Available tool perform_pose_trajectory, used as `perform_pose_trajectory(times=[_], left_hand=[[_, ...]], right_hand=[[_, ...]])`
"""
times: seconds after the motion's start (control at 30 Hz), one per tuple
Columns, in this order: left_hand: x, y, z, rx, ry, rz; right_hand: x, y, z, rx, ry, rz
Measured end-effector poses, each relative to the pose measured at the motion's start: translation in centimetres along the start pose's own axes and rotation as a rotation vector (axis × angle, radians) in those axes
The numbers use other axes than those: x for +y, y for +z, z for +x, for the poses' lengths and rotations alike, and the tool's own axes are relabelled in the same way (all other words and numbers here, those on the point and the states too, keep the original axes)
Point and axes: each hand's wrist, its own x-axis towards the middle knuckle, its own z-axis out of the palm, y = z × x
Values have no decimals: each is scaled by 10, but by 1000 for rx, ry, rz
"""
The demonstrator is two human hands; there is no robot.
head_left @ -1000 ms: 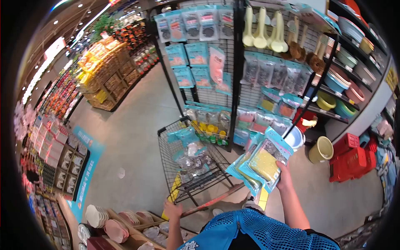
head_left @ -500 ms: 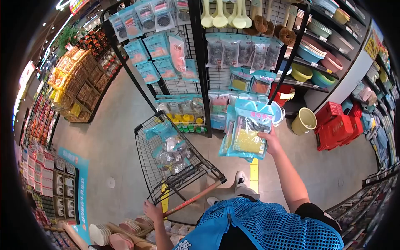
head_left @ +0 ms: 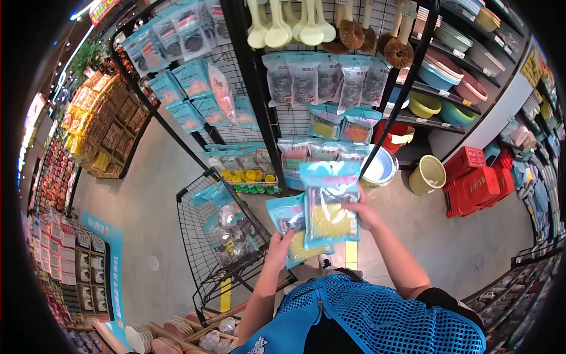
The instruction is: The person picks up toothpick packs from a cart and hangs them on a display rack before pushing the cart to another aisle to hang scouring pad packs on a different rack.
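Observation:
My right hand [head_left: 367,213] is closed on the edge of a blue-and-clear pack [head_left: 332,212] with a yellow, sponge-like item inside. Beside it, my left hand [head_left: 279,249] grips another pack [head_left: 296,227] of the same look, tilted and partly behind the first. Both are held in front of my body, before the rack. To the left stands a black wire shopping cart [head_left: 197,259], with several clear bags [head_left: 227,233] and a blue pack [head_left: 213,197] in it. Neither hand touches its handle.
Ahead is a mesh rack [head_left: 283,127] hung with packs, pale ladles [head_left: 276,29] and round brown brushes [head_left: 352,34]. To its right are a cream bucket [head_left: 425,176], stacked red baskets [head_left: 471,189] and shelves of basins [head_left: 439,76]. A snack display [head_left: 109,124] stands at left.
My left hand has left the cart's handle and taken hold of a pack. The packs, together in my right hand before, are now spread between both hands. The view has shifted slightly.

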Motion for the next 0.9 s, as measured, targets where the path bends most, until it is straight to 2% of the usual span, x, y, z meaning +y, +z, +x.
perform_pose_trajectory(times=[0.17, 0.23, 0.37, 0.5, 0.63, 0.9], left_hand=[[-24, -18, 0, 218, -17, -198], [-43, -33, -1, 328, -12, -197], [-28, -23, -24, 456, 9, -184], [-25, -14, -44, 501, 76, -335], [-33, -12, -55, 604, 96, -295], [-28, -7, -57, 623, 81, -262]], right_hand=[[-33, -63, 115, 16, -154, -48], [-41, -71, 162, 5, -101, -18], [-46, -60, 221, 21, -77, -17], [-37, -50, 239, 18, -29, 41], [-24, -56, 243, 4, -38, 128], [-20, -65, 254, 32, -40, 97]])
